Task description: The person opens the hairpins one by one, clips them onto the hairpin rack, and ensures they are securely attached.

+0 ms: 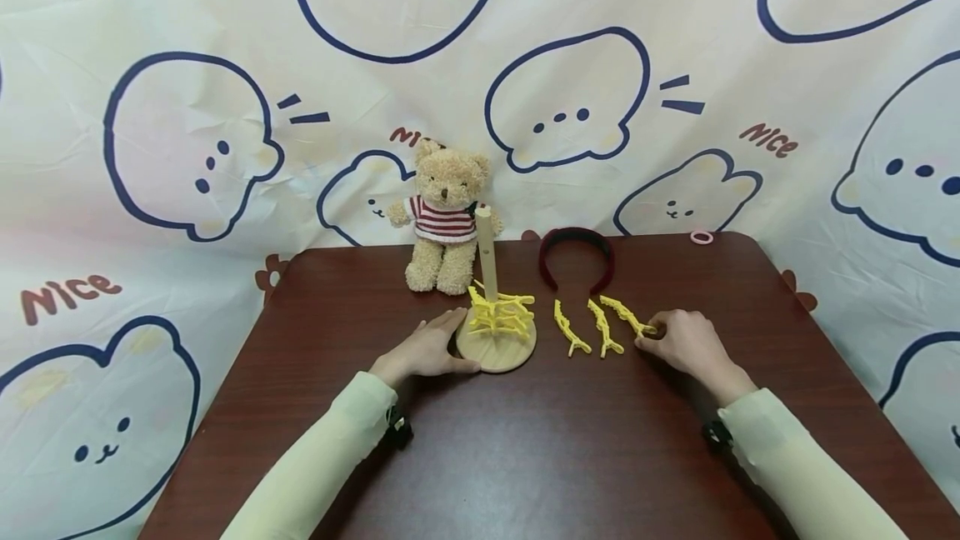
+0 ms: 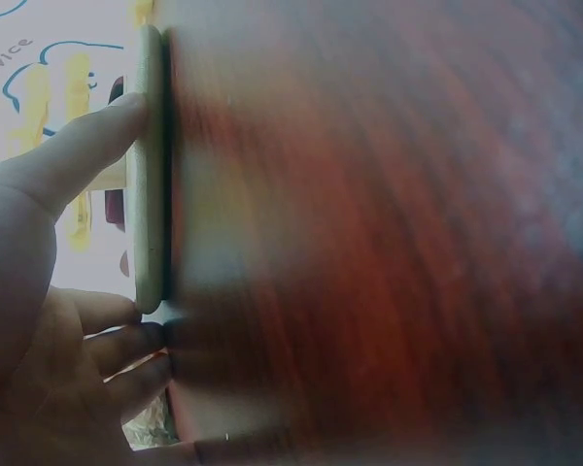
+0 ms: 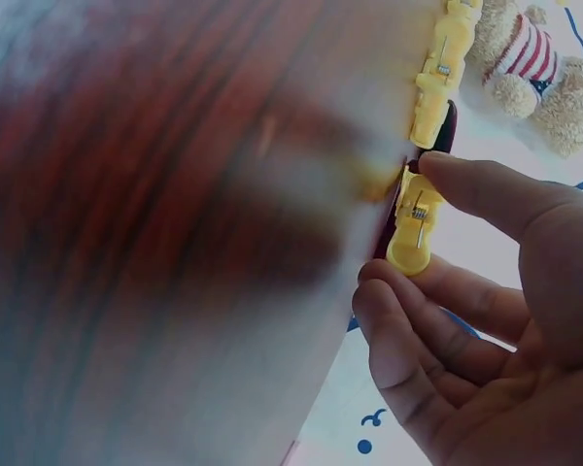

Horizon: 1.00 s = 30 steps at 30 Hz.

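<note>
Plainly, the right hand (image 1: 686, 348) pinches a knobbly yellow plastic clip (image 1: 628, 317) shaped like a forked twig, the rightmost of three on the dark reddish-brown, wood-grained table (image 1: 487, 457); its small metal spring (image 3: 420, 212) shows in the right wrist view. Two similar yellow clips (image 1: 601, 325) lie to its left, forked ends toward the person. The left hand (image 1: 427, 348) grips the rim of a round pale wooden base (image 1: 498, 357), whose upright post (image 1: 487, 250) has branching yellow pieces (image 1: 501, 318) clustered about its foot. Behind sits a curly beige teddy bear (image 1: 442, 261) in red-and-white stripes.
</note>
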### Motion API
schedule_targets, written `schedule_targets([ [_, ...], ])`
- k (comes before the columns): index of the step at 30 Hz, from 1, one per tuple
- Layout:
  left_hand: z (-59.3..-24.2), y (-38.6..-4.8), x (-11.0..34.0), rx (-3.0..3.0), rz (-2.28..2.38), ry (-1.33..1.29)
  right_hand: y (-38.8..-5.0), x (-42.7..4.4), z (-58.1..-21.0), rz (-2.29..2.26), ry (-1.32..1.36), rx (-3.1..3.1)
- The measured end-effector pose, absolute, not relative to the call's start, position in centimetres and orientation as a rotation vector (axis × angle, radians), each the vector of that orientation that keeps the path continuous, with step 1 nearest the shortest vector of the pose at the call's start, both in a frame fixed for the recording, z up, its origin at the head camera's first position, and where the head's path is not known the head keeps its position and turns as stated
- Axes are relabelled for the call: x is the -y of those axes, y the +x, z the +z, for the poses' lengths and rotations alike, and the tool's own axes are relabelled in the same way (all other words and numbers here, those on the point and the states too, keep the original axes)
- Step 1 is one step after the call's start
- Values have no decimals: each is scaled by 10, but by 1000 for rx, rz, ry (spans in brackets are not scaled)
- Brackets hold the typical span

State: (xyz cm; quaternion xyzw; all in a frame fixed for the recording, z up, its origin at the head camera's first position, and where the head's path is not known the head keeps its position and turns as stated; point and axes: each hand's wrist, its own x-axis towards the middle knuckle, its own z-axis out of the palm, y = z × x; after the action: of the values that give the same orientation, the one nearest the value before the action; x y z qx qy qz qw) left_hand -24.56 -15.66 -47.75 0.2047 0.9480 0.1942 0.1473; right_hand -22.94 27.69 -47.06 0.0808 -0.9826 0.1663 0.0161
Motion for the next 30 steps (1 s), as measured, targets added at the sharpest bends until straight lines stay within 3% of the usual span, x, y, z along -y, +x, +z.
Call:
schedule_targets([
  [30,-477,-246,156,-2724,544,579,-222,-240,-427,682,494,2852],
])
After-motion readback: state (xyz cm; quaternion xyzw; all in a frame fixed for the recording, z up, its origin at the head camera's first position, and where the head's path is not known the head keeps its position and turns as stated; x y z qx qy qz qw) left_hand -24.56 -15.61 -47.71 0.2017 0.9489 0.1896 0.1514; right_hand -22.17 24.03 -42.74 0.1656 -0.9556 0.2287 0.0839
